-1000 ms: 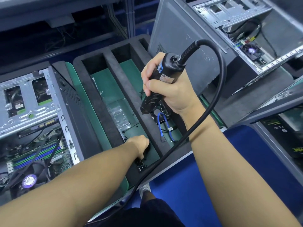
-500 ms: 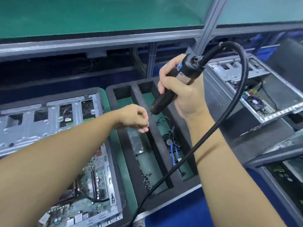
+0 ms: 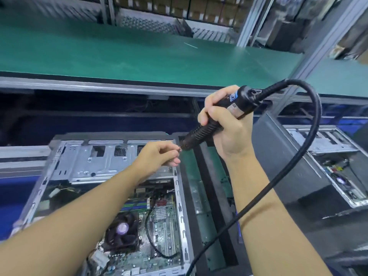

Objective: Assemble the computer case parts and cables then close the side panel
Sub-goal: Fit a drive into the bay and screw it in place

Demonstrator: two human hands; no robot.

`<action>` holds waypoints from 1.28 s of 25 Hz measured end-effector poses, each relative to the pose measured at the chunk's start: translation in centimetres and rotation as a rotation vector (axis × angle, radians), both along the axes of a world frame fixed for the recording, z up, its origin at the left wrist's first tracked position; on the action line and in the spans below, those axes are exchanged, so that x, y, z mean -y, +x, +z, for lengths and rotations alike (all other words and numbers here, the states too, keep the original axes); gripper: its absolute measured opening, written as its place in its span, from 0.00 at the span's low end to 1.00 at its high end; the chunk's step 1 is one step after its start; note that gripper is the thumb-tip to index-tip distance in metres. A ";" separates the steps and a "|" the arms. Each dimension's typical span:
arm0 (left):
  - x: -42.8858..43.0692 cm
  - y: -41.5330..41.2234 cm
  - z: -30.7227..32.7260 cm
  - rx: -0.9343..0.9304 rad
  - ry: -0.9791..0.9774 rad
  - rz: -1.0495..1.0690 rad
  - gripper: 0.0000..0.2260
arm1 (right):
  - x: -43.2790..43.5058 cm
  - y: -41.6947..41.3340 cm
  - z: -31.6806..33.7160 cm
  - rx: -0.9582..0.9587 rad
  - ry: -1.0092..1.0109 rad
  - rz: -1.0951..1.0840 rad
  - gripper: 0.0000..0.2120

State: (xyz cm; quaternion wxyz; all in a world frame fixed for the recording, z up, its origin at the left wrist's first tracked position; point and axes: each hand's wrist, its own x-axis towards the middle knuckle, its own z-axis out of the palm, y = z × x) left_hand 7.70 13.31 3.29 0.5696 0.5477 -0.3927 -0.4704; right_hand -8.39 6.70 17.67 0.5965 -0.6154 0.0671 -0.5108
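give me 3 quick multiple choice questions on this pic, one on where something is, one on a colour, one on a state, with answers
1. Where is the tip of the electric screwdriver?
A. pressed into a wooden plank
B. at the fingertips of the left hand
C. resting on the floor

2. What colour is the screwdriver's cable?
A. black
B. yellow
C. white

3. How is the computer case under the left arm?
A. closed by its side panel
B. wrapped in plastic
C. open, motherboard showing

1 B: the left hand pinches a small screw at the tip while the right hand grips the driver in the air.
2 A: it loops black from the driver's top.
3 C: board and CPU fan lie bare.
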 end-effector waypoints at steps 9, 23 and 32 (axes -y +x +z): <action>-3.4 2.2 0.5 0.132 -0.045 0.075 0.10 | -1.7 2.5 -0.6 0.035 0.080 0.029 0.11; 1.0 2.9 0.3 1.047 -0.151 0.034 0.12 | 1.1 4.8 -1.8 -0.197 -0.063 -0.034 0.10; 2.9 3.5 -1.8 0.954 -0.012 0.000 0.07 | 3.0 6.3 -4.2 -0.382 -0.024 -0.052 0.06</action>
